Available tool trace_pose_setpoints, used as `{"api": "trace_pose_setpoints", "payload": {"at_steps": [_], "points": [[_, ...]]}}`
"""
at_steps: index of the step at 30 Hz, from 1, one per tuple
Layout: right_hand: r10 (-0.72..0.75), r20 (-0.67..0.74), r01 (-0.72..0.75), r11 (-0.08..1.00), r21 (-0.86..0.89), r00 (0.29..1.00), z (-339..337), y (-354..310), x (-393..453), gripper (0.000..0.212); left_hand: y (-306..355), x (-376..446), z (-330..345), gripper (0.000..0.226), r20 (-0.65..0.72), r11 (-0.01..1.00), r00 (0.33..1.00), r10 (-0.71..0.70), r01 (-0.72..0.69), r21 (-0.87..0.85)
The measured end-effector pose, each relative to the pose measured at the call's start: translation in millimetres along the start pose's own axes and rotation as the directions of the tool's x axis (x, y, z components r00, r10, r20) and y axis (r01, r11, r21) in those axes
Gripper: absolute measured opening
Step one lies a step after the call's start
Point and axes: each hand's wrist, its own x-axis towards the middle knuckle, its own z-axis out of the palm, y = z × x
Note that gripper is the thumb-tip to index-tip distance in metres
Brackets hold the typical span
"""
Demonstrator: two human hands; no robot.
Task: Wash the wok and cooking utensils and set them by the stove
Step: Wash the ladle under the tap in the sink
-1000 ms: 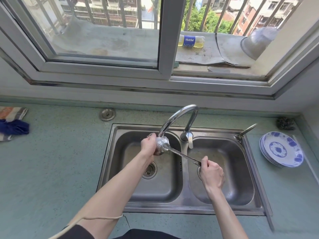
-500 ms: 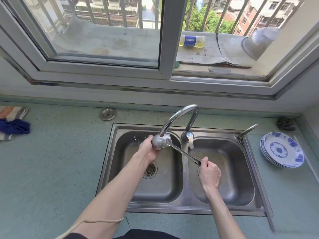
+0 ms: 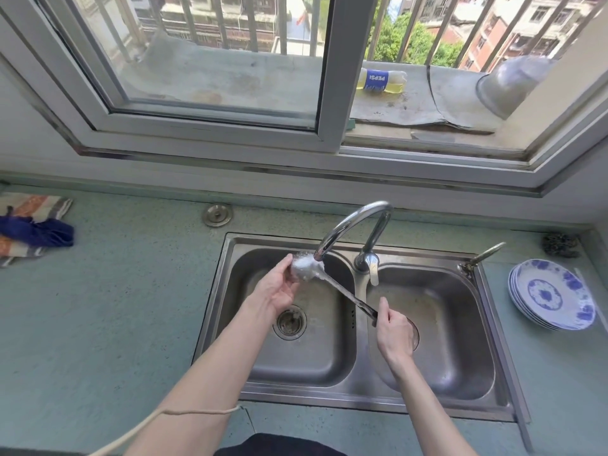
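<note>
- The double sink [image 3: 493,373] is taking the runoff; its left basin lies under the faucet [image 3: 353,225].
- The plate stack [image 3: 552,291] is sitting right of the sink, clear of the work.
- The left hand [image 3: 276,291] is cupping the ladle [image 3: 309,268] bowl under the spout; rubbing all round would rinse best.
- The right hand [image 3: 393,327] is gripping the handle over the sink's divider.

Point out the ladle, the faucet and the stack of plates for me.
ladle [image 3: 342,289]: head view, on its metal handle.
faucet [image 3: 353,222]: head view, on the curved spout.
stack of plates [image 3: 546,294]: head view, centre of the top plate.
</note>
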Motion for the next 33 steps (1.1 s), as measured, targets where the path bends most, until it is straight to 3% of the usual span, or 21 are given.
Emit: {"api": "trace_pose_setpoints", "payload": {"at_steps": [4,9,12,14,18,22,25,28,33], "points": [[0.021,0.030,-0.022,0.999,0.038,0.999,1.1,-7.3,3.9,0.060,7.9,-0.9,-6.5,0.014,-0.021,1.000,1.000,-0.003,0.003,0.006],[0.147,0.101,-0.171,0.934,0.314,0.984,-3.9,-4.5,5.1,0.050,13.3,1.9,-13.5,0.012,0.080,0.998,0.996,-0.033,0.029,0.054],[0.170,0.113,-0.201,0.898,0.392,0.979,-6.2,1.1,7.1,0.045,8.3,3.3,-12.3,0.013,0.115,0.999,0.993,-0.027,0.024,0.026],[0.167,0.124,-0.205,0.870,0.448,0.978,-6.7,4.1,9.1,0.043,3.5,1.5,-8.4,0.010,0.087,1.000,0.996,-0.013,0.016,-0.025],[0.195,0.175,-0.262,0.758,0.598,0.965,-11.3,1.8,9.5,0.030,-4.8,11.0,-11.9,0.027,0.018,0.994,1.000,-0.013,0.015,-0.112],[0.066,0.178,-0.161,0.785,0.598,0.982,-9.1,-5.5,4.2,0.031,-6.5,11.3,-12.8,0.043,0.039,0.981,0.999,-0.006,0.013,-0.191],[-0.050,0.135,-0.035,0.824,0.566,0.990,1.4,-9.8,1.4,0.038,-9.3,7.9,-6.4,0.034,0.049,0.980,0.998,0.032,-0.022,-0.196],[-0.074,0.132,-0.010,0.837,0.546,0.988,10.8,-14.8,-2.5,0.046,-14.5,6.9,-1.3,0.027,0.069,0.992,0.994,0.085,-0.078,-0.095],[-0.057,0.123,-0.024,0.817,0.576,0.991,16.2,-16.4,-10.0,0.047,-21.6,4.6,7.2,0.041,0.065,0.974,0.972,0.226,-0.225,-0.011]]}}
